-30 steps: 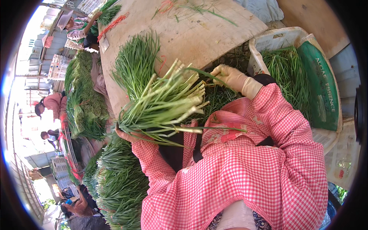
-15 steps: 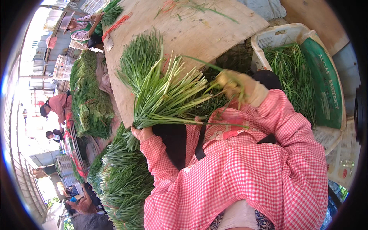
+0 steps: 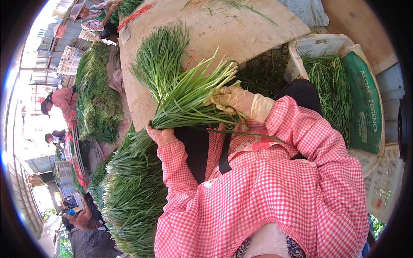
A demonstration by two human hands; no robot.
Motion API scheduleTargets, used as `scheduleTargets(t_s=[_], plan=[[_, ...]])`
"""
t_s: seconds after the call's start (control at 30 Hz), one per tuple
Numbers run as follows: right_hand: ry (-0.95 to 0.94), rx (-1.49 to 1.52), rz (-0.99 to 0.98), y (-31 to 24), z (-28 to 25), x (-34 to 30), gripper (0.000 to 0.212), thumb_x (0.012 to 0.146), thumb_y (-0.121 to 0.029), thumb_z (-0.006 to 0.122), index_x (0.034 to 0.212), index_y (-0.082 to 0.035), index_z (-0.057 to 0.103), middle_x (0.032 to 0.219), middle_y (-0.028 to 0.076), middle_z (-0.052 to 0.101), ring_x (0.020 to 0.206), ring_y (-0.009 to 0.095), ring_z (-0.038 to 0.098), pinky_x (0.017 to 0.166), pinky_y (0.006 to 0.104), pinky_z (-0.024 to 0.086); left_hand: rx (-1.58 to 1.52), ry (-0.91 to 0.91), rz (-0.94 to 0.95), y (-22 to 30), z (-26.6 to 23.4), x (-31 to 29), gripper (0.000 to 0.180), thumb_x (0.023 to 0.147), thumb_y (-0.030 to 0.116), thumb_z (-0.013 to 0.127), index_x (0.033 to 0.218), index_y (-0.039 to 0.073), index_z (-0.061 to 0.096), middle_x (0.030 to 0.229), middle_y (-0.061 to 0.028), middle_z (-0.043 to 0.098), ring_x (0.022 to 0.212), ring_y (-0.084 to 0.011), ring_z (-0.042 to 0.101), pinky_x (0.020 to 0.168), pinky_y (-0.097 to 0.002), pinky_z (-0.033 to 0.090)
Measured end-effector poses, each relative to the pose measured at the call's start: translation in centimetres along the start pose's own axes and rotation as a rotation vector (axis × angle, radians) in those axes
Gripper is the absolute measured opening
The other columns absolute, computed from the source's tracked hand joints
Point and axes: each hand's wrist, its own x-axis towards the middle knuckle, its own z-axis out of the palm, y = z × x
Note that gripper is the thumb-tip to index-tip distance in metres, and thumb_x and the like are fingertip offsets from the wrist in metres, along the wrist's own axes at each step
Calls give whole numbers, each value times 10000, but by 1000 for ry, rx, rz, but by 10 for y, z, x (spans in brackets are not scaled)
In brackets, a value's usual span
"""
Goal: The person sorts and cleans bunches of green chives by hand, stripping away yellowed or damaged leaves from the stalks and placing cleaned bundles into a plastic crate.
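A loose bunch of garlic chives (image 3: 189,96), pale stems fanned toward the upper right, lies across the corner of a wooden board. Around its leafy lower-left end my left hand (image 3: 161,135) is closed. My right hand (image 3: 238,101), in a yellowish glove, grips the bunch's right side near the stem ends with curled fingers. A few thin leaves hang below that hand toward my apron. Just behind, a second chive bunch (image 3: 161,53) rests on the board (image 3: 228,36), with a red tie (image 3: 190,59) beside it.
To the right stands a white plastic crate (image 3: 320,43) of loose greens, with a green sack (image 3: 365,101) at its side. Bundled chives (image 3: 135,198) are stacked at lower left. A long heap of greens (image 3: 99,103) lies beyond. Several people work at far left.
My right hand has moved left from beyond the stem ends onto the bunch, and its fingers now close on it. My left hand keeps its hold. The view has shifted slightly.
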Motion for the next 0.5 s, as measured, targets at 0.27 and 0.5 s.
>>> scheduleTargets(t_s=[0.27, 0.5], plan=[[51, 284, -168, -57, -4, -82, 298, 875, -319, 482, 929, -30, 533, 665, -19, 474, 527, 66, 433, 460, 221, 415, -83, 18, 1, 9, -7, 3, 421, 737, 240, 502, 1085, 4, 519, 1126, -168, 537, 1006, -338, 511, 876, -488, 418], [-90, -1010, 298, 9, -25, -72, 660, 748, -437, 628, 1194, 9, 433, 1062, 173, 545, 999, 286, 513, 922, 343, 378, -108, 23, -29, 6, -6, 5, 414, 743, 228, 497, 1093, 9, 521, 1126, -167, 543, 1023, -342, 504, 888, -498, 407]])
